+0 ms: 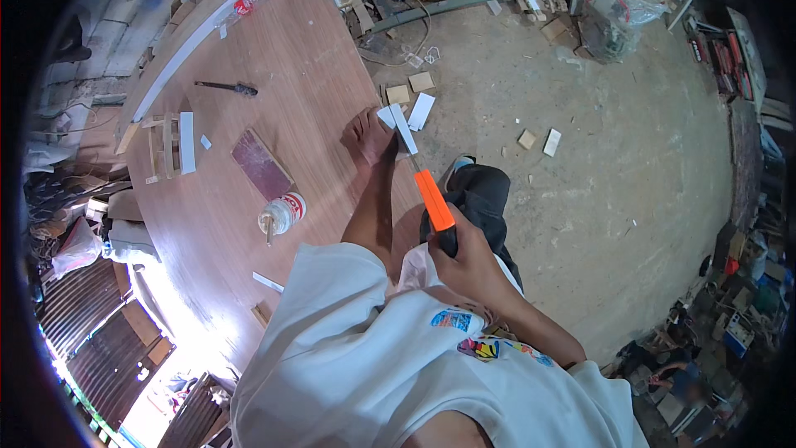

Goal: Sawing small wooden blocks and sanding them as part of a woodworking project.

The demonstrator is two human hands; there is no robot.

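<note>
At the table's edge, my left hand (pixel 371 134) is curled on a small white board piece (pixel 385 116), its grip partly hidden. My right hand (pixel 460 245) grips a tool with an orange-and-black handle (pixel 434 197), perhaps a saw. Its narrow metal part runs up toward a white strip (pixel 402 128) beside my left hand; where they meet is unclear. A reddish-brown board (pixel 259 163), a jar with a stick in it (pixel 282 214) and a black tool (pixel 224 87) lie on the wooden table (pixel 191 232) to the left.
A plastic bottle (pixel 254 0), long white strip (pixel 186 47) and small wooden frame (pixel 166 149) are on the table. Offcuts (pixel 420 80) lie on the concrete floor (pixel 613 191). Stacked boards, a bagged bundle (pixel 613 17) and clutter line the surroundings; another person (pixel 676 382) is at lower right.
</note>
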